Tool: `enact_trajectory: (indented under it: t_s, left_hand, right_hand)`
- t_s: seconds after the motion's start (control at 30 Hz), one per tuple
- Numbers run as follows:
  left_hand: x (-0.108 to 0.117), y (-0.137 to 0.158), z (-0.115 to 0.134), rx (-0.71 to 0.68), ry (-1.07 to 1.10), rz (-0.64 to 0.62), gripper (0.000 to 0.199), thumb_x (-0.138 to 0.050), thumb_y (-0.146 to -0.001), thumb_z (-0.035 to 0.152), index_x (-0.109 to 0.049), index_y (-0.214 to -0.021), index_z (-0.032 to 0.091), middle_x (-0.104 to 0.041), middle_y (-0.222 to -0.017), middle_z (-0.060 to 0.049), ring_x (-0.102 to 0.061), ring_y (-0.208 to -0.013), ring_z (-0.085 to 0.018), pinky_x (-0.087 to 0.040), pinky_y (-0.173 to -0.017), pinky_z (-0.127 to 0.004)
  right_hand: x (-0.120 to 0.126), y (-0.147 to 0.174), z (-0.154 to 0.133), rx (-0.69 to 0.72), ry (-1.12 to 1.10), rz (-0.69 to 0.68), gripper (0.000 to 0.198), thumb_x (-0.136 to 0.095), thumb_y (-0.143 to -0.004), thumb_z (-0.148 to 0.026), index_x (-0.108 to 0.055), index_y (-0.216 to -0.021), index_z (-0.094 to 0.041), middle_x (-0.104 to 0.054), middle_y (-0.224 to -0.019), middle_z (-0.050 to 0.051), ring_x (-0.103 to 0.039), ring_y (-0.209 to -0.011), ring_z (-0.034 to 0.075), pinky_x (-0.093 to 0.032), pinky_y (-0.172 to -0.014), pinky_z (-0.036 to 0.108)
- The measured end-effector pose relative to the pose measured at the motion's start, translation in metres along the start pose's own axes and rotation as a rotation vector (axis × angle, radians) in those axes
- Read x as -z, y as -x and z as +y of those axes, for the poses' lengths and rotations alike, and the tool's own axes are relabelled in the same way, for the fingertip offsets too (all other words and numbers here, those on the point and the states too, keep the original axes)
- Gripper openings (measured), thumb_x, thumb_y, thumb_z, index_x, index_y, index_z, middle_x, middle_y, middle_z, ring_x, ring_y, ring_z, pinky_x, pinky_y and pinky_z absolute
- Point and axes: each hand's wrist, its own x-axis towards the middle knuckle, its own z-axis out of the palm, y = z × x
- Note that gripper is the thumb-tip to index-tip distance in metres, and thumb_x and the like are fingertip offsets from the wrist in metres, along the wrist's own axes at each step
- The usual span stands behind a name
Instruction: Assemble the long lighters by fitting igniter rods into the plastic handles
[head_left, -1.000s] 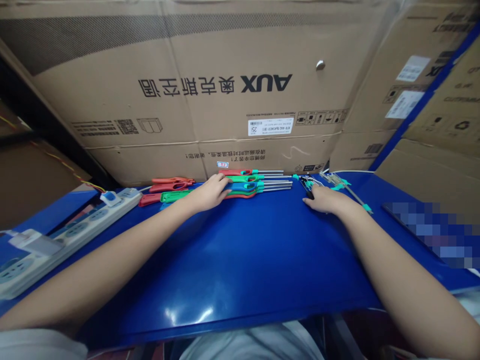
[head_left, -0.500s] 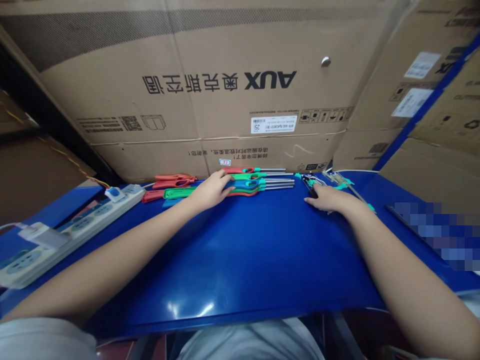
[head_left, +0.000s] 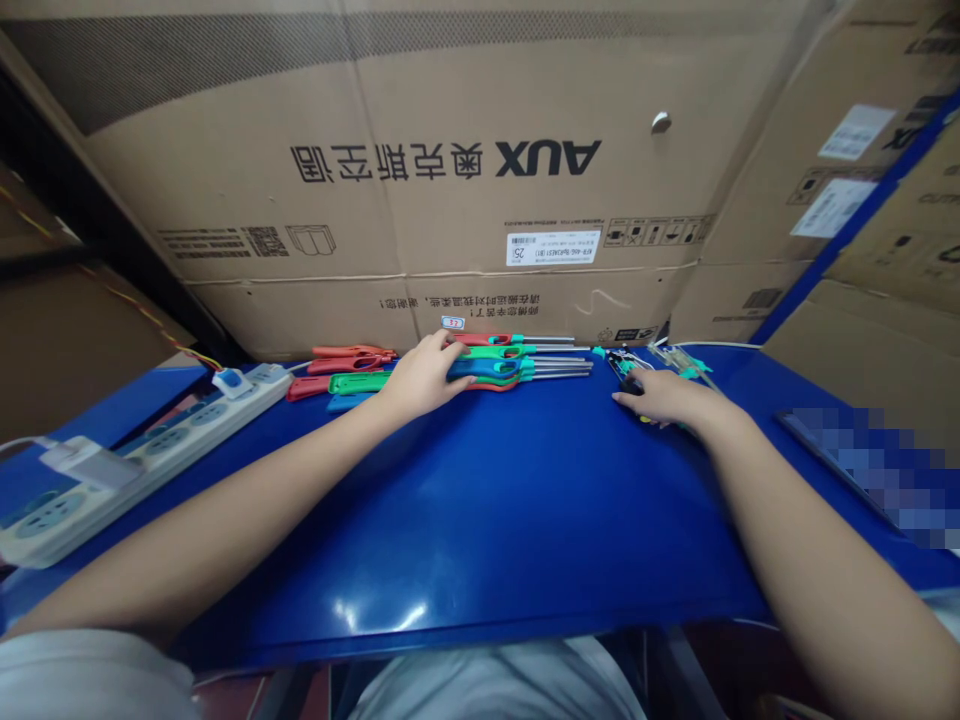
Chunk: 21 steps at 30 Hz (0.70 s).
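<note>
A row of stick lighters (head_left: 480, 369) with red, green and blue handles and thin metal barrels lies along the back of the blue table. My left hand (head_left: 426, 375) is curled over the handles, thumb at the front and fingers toward the back; the blue handle shows between them. Red and green handle pieces (head_left: 352, 383) lie to the left of that hand. On the right, my right hand (head_left: 667, 395) has its fingers closed down in a pile of small lighter parts (head_left: 622, 362), black, teal and clear. Bits of black and yellow show at its fingertips; the exact piece is hidden.
A white power strip (head_left: 169, 445) with plugs and cables lies on the left. Upright cardboard (head_left: 450, 230) backs the table (head_left: 510, 520). A small label (head_left: 452, 323) stands behind the lighters. At the right is a dark flat object (head_left: 832, 465), partly blurred out.
My right hand has shifted slightly among the small parts, and a yellow bit now shows under it. My left hand stays on the lighters. The view has moved a little.
</note>
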Motion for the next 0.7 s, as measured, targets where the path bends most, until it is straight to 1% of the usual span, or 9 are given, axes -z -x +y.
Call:
enact_trajectory:
  t_s: [0.13, 0.2, 0.23, 0.3, 0.33, 0.37, 0.43, 0.53, 0.7]
  left_hand:
    - [0.019, 0.001, -0.003, 0.031, -0.037, 0.017, 0.039, -0.063, -0.092, 0.045, -0.063, -0.118, 0.015, -0.059, -0.123, -0.015, -0.061, -0.11, -0.03, -0.052, -0.089, -0.04]
    - [0.038, 0.0, -0.013, 0.083, -0.061, 0.009, 0.039, -0.06, -0.093, 0.046, -0.064, -0.119, 0.017, -0.062, -0.119, -0.013, -0.062, -0.108, -0.029, -0.051, -0.087, -0.037]
    - [0.047, 0.0, -0.021, 0.131, -0.062, -0.035, 0.038, -0.059, -0.092, 0.046, -0.065, -0.116, 0.017, -0.064, -0.117, -0.012, -0.062, -0.106, -0.028, -0.05, -0.086, -0.035]
    - [0.065, 0.002, -0.039, 0.246, -0.05, -0.247, 0.033, -0.059, -0.09, 0.042, -0.067, -0.109, 0.016, -0.069, -0.109, -0.01, -0.065, -0.098, -0.025, -0.049, -0.082, -0.032]
    - [0.072, 0.005, -0.048, 0.294, -0.064, -0.406, 0.032, -0.06, -0.087, 0.039, -0.068, -0.108, 0.017, -0.071, -0.106, -0.009, -0.066, -0.094, -0.025, -0.048, -0.08, -0.031]
    - [0.078, 0.008, -0.057, 0.314, -0.069, -0.476, 0.031, -0.062, -0.084, 0.038, -0.07, -0.106, 0.017, -0.072, -0.102, -0.009, -0.066, -0.088, -0.025, -0.048, -0.076, -0.031]
    - [0.083, 0.017, -0.07, 0.331, -0.074, -0.548, 0.026, -0.068, -0.076, 0.034, -0.072, -0.096, 0.019, -0.074, -0.092, -0.007, -0.067, -0.082, -0.025, -0.047, -0.073, -0.03]
    - [0.08, 0.035, -0.081, 0.284, -0.042, -0.584, 0.023, -0.062, -0.074, 0.024, -0.071, -0.095, 0.017, -0.073, -0.095, -0.006, -0.067, -0.085, -0.023, -0.047, -0.075, -0.028]
    - [0.07, 0.063, -0.086, 0.215, 0.011, -0.588, 0.039, -0.062, -0.066, 0.015, -0.066, -0.105, 0.019, -0.07, -0.107, -0.004, -0.066, -0.097, -0.022, -0.05, -0.08, -0.026]
  right_hand:
    - [0.001, -0.01, 0.013, 0.038, 0.118, 0.147, 0.039, -0.053, -0.093, -0.049, -0.063, -0.112, -0.016, -0.072, -0.108, 0.017, -0.069, -0.095, 0.032, -0.05, -0.072, 0.037]
    - [0.002, -0.013, 0.017, 0.091, 0.091, 0.25, 0.031, -0.057, -0.089, -0.046, -0.064, -0.101, -0.018, -0.073, -0.1, 0.013, -0.068, -0.091, 0.03, -0.047, -0.07, 0.034]
    - [0.002, -0.013, 0.017, 0.139, 0.057, 0.319, 0.025, -0.059, -0.086, -0.042, -0.063, -0.093, -0.019, -0.073, -0.094, 0.01, -0.068, -0.086, 0.027, -0.045, -0.068, 0.033]
    - [0.001, -0.01, 0.012, 0.239, -0.034, 0.465, 0.013, -0.06, -0.081, -0.033, -0.057, -0.08, -0.021, -0.07, -0.082, 0.006, -0.065, -0.074, 0.022, -0.042, -0.064, 0.029]
    - [0.0, -0.008, 0.009, 0.276, -0.08, 0.515, 0.011, -0.06, -0.079, -0.03, -0.053, -0.076, -0.022, -0.068, -0.077, 0.004, -0.062, -0.069, 0.02, -0.04, -0.062, 0.028]
    - [-0.001, -0.006, 0.004, 0.301, -0.117, 0.55, 0.01, -0.058, -0.078, -0.027, -0.05, -0.073, -0.022, -0.066, -0.073, 0.002, -0.059, -0.064, 0.018, -0.038, -0.06, 0.027]
    - [-0.005, -0.001, -0.006, 0.345, -0.166, 0.565, 0.01, -0.057, -0.076, -0.024, -0.047, -0.073, -0.023, -0.062, -0.066, 0.0, -0.054, -0.058, 0.016, -0.034, -0.057, 0.027]
    - [-0.011, 0.003, -0.019, 0.436, -0.195, 0.549, 0.008, -0.056, -0.076, -0.024, -0.049, -0.079, -0.023, -0.061, -0.065, -0.001, -0.053, -0.056, 0.015, -0.034, -0.057, 0.026]
    - [-0.018, 0.004, -0.029, 0.554, -0.194, 0.565, 0.009, -0.056, -0.083, -0.031, -0.053, -0.087, -0.023, -0.065, -0.072, 0.0, -0.058, -0.062, 0.016, -0.038, -0.061, 0.026]
